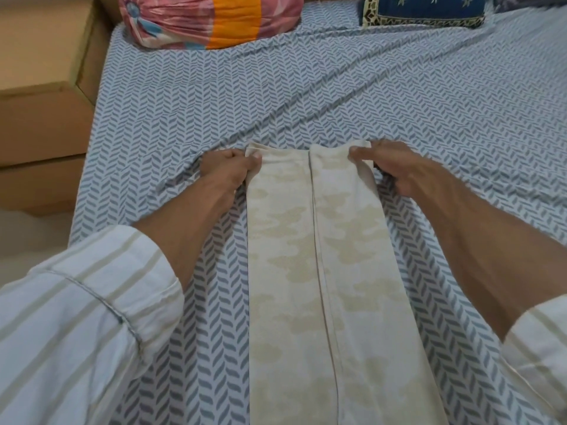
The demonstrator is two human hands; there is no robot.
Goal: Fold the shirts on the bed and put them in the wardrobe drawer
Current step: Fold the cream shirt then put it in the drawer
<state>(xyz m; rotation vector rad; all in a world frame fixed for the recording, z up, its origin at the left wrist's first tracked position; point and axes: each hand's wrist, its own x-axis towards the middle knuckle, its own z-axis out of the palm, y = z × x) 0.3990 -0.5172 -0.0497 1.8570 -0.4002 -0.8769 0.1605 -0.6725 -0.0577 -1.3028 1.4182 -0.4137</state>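
A cream shirt point(322, 271) with a faint beige camouflage print lies on the bed point(306, 96), folded into a long narrow strip that runs from the bottom of the view up to the middle. Both its side flaps meet at a seam down the centre. My left hand point(230, 170) pinches the strip's far left corner. My right hand point(395, 165) pinches the far right corner. Both forearms reach in from striped white sleeves. No wardrobe or drawer is in view.
The bed has a blue and white leaf-pattern sheet, creased toward the far right. A pink and orange bolster point(208, 19) and a dark blue patterned pillow point(426, 9) lie at the head. Tan wooden boxes point(43, 96) stand along the bed's left side.
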